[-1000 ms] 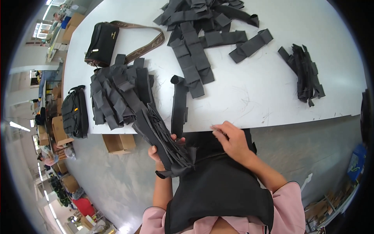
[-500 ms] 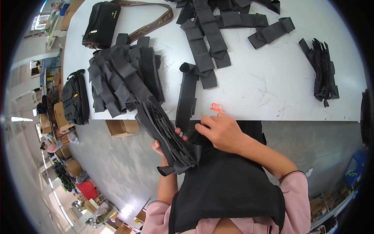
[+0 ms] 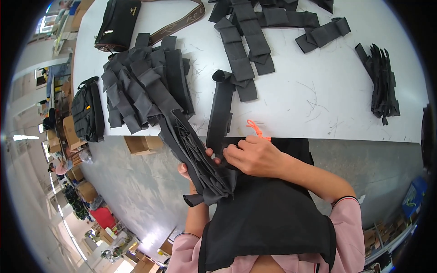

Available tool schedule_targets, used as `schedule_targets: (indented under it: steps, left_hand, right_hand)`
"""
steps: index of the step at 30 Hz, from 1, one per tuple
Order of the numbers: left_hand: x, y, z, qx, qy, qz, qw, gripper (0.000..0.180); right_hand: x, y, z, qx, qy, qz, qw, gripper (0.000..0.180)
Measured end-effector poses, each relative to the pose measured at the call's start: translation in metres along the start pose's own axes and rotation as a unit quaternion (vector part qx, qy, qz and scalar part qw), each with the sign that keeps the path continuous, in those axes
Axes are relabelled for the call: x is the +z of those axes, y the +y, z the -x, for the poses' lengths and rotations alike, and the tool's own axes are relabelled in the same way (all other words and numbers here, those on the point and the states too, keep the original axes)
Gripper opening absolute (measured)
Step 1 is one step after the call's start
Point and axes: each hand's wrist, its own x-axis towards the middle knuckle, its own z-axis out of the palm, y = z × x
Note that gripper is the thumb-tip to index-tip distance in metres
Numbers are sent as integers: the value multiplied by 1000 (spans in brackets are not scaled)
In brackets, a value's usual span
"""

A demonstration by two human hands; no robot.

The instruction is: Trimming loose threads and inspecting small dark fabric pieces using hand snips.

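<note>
My left hand (image 3: pixel 184 171) is closed around a thick bundle of folded black fabric strips (image 3: pixel 192 152), which hangs over the table's near edge. Fingertips of that hand show on the bundle's right side. Beside them, one black strip (image 3: pixel 220 107) runs up onto the table and ends in a curl. My right hand (image 3: pixel 256 156) is closed, fingers bent and pressed together at the lower end of that strip. An orange looped cord (image 3: pixel 254 125) sticks out behind the right hand. What those fingers hold is hidden.
On the white table (image 3: pixel 291 104), a pile of black strips (image 3: pixel 141 82) lies left, more strips (image 3: pixel 241 41) at the back, and a small bundle (image 3: pixel 384 84) right. A black bag (image 3: pixel 117 25) and a backpack (image 3: pixel 88 111) are at left. A cardboard box (image 3: pixel 142 144) stands below.
My right hand has shifted slightly left and down, closer to the left fingertips, and its fingers have drawn together. More of the orange cord shows. The left hand keeps its hold.
</note>
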Motion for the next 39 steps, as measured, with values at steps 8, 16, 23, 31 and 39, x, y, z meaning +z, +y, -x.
schedule_targets:
  steps: [8,16,23,31,39]
  left_hand:
    - [0,4,4,7,-8,1,1000,73]
    - [0,4,10,33,6,-5,999,76]
    - [6,7,16,11,-2,5,1000,75]
    - [6,12,15,24,-5,-6,1000,73]
    - [10,8,13,36,13,-10,999,77]
  right_hand:
    - [-16,-3,3,59,25,-13,998,14]
    - [-7,-10,-15,-11,-20,-2,1000,12]
    - [-3,-8,-1,140,-12,-108,984,21]
    - [6,-5,0,214,-58,-154,963,25]
    - [13,-10,-10,94,-68,-44,992,10]
